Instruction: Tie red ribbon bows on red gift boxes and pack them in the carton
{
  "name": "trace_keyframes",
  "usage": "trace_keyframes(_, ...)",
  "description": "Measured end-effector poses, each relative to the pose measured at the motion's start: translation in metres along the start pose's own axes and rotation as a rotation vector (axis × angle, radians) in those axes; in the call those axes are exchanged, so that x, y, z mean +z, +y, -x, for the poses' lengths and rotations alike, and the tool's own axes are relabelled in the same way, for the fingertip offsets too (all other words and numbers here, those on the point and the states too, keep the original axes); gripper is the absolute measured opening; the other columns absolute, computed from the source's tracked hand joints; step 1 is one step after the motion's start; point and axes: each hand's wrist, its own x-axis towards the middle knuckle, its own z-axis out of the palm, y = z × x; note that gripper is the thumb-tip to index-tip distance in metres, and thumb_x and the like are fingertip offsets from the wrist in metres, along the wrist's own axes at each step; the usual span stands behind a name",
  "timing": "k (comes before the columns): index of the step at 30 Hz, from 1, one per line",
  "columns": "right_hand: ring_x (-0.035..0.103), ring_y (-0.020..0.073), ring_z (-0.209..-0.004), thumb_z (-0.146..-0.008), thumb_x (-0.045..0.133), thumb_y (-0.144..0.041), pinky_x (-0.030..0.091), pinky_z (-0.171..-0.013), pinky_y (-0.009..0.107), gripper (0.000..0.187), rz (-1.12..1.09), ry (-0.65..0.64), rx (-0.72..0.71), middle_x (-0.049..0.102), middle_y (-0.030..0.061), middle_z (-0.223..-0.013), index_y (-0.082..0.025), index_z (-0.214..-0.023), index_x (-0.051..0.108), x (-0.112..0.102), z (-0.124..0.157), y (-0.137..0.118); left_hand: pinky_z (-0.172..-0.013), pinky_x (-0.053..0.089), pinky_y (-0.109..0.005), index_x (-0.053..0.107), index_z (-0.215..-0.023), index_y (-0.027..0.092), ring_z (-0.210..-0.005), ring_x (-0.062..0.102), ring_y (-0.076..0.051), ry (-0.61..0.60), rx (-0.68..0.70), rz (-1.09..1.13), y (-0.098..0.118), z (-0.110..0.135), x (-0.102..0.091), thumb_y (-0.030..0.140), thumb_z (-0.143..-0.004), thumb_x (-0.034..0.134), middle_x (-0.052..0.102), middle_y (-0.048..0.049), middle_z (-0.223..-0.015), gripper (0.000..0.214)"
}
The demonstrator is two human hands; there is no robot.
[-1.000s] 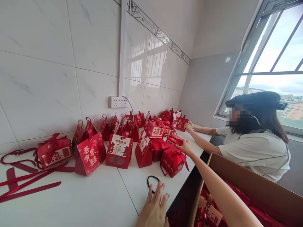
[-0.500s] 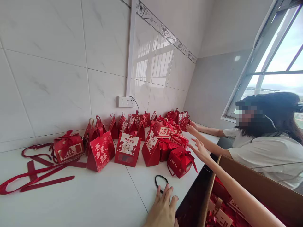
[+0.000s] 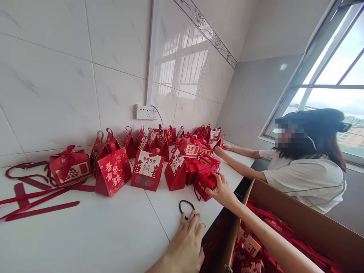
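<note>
My right hand (image 3: pixel 221 189) grips the side of a small red gift box with a ribbon bow (image 3: pixel 204 182) at the near end of a row of red gift boxes (image 3: pixel 148 172) on the white counter (image 3: pixel 99 235). My left hand (image 3: pixel 186 246) lies flat on the counter with fingers spread, its fingertips touching a black hair band (image 3: pixel 185 207).
A person in a white shirt (image 3: pixel 307 178) at the right reaches both hands to boxes at the far end (image 3: pixel 218 142). An open cardboard carton (image 3: pixel 298 223) holds more red packaging. Loose red ribbons (image 3: pixel 31 197) lie at the left. A wall socket (image 3: pixel 145 112) sits above the boxes.
My right hand dropped from above the boxes and closed on the side of the nearest ribboned box. My left hand stayed flat by the hair band. The other person's hands shifted slightly.
</note>
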Motion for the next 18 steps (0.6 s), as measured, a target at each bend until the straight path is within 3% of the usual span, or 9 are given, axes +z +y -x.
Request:
trace_keyframes(5,0.042,0.0327,-0.122,-0.072,0.055,-0.037,0.035,-0.102,0.051,0.059,-0.020,0.068,-0.038,0.039,0.0142,-0.127,-0.020,-0.124,0.035,0.016,-0.009,0.005,-0.112,0.013,-0.058,0.041,-0.132,0.010,-0.139,0.017,-0.035,0.000,-0.009,0.006,0.000,-0.001,0.000,0.034,-0.086,0.040,0.030,-0.0224,-0.146,0.052)
trace_keyframes(12,0.041,0.0326,-0.123,-0.071,0.056,-0.036,0.034,-0.103,0.051,0.060,-0.044,0.078,-0.046,0.038,0.0135,-0.127,-0.021,-0.125,0.035,0.020,-0.015,0.007,-0.112,0.013,-0.057,0.041,-0.132,0.011,-0.139,0.016,-0.034,-0.006,-0.010,0.005,0.000,0.000,0.001,0.035,-0.086,0.040,0.031,-0.0212,-0.146,0.052)
trace_keyframes(18,0.040,0.0339,-0.125,-0.073,0.058,-0.046,0.035,-0.101,0.052,0.066,-0.031,0.032,-0.061,0.036,0.0156,-0.132,-0.021,-0.128,0.034,0.008,-0.009,0.005,-0.112,0.014,-0.057,0.042,-0.132,0.010,-0.139,0.017,-0.034,-0.010,-0.010,-0.007,-0.001,0.000,0.001,0.036,-0.086,0.039,0.032,-0.0222,-0.144,0.052)
